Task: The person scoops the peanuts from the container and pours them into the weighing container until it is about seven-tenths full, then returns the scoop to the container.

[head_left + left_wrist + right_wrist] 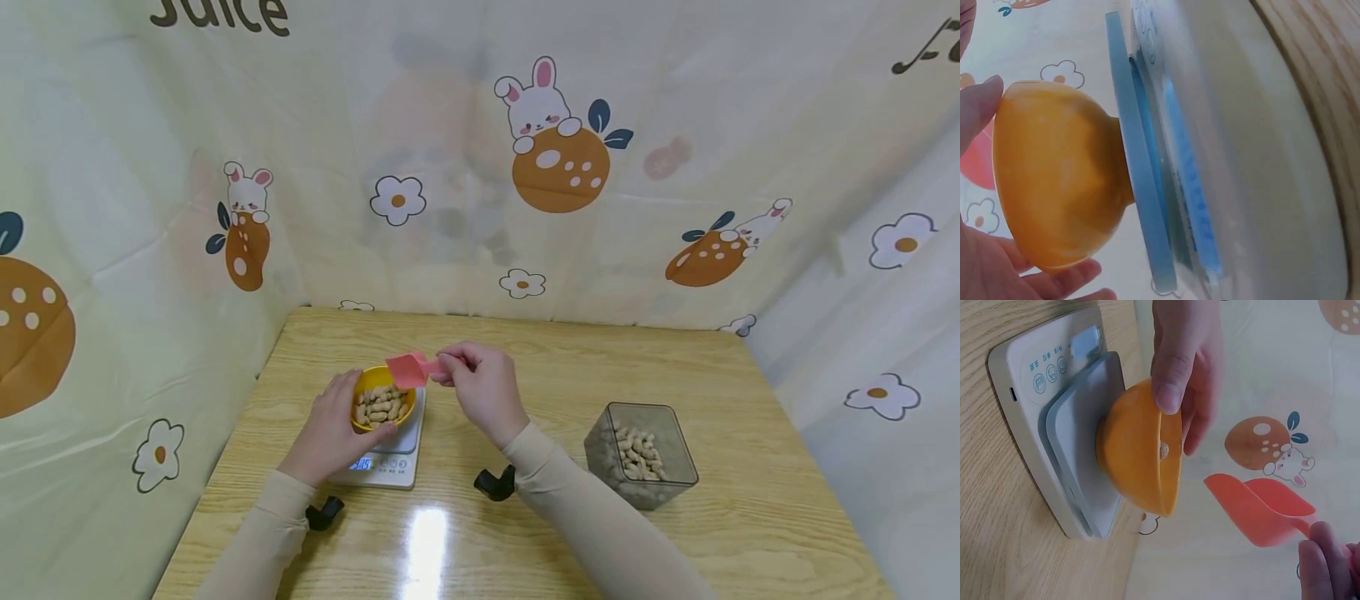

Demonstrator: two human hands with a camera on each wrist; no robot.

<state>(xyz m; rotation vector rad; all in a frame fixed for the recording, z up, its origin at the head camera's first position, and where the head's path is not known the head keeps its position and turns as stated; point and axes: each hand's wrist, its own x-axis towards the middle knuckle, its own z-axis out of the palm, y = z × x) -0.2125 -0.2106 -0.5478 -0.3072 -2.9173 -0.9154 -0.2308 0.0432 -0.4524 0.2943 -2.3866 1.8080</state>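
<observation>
A yellow bowl [372,376] of unshelled peanuts [381,406] stands on a white kitchen scale [392,477] with a lit display. My left hand [330,429] holds the bowl by its sides, thumb and fingers on opposite sides of the rim; the left wrist view shows the bowl's base on the scale's platform. My right hand [486,392] pinches the handle of a pink scoop [407,369]. In the right wrist view the scoop [1260,512] is apart from the bowl [1135,450], above its opening. No peanuts show in the scoop.
A clear grey square container [606,458] with more peanuts [639,454] stands on the wooden table [555,358], to the right of my right forearm. Black wrist mounts [495,483] hang beneath both wrists. A printed curtain [450,250] encloses the table's back and sides.
</observation>
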